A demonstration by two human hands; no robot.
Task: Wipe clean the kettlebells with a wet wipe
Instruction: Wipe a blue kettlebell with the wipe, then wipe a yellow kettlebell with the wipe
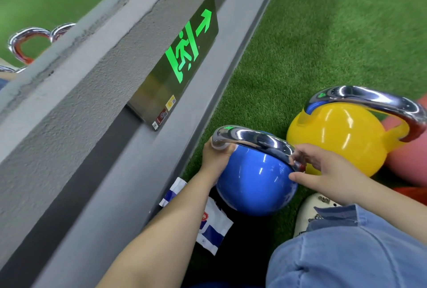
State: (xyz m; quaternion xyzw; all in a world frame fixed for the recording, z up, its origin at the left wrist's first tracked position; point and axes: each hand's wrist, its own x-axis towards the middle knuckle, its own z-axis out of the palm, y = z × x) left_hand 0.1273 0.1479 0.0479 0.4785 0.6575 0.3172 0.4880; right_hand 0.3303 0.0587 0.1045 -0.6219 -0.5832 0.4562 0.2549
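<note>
1. Blue kettlebell [254,183]: landmark item, standing on the green turf floor [323,33] just beside the grey wall base [161,172]. Glossy body, chrome handle [251,138] arching over the top.
2. Left hand [216,158]: on the wall side of the blue kettlebell, fingers curled round the handle's end, with something white, likely the wet wipe [219,147], pinched against the chrome.
3. Right hand [323,167]: on the opposite side, fingers pinching the other end of the handle where it meets the body; whether it holds cloth there cannot be told.
4. Step in hand, as judged: wiping the handle. Best done by steadying one end and drawing the wipe along the full arch, including the underside and the joints, before moving to the body.
5. Wipe packet [212,225]: white and blue, lying on the turf nearer the person than the blue kettlebell, partly under the left forearm.
6. Yellow kettlebell [342,140]: just beyond the right hand, touching or nearly touching the blue one.
7. Exit sign [182,56]: on the wall, above and beyond the blue kettlebell.
</note>
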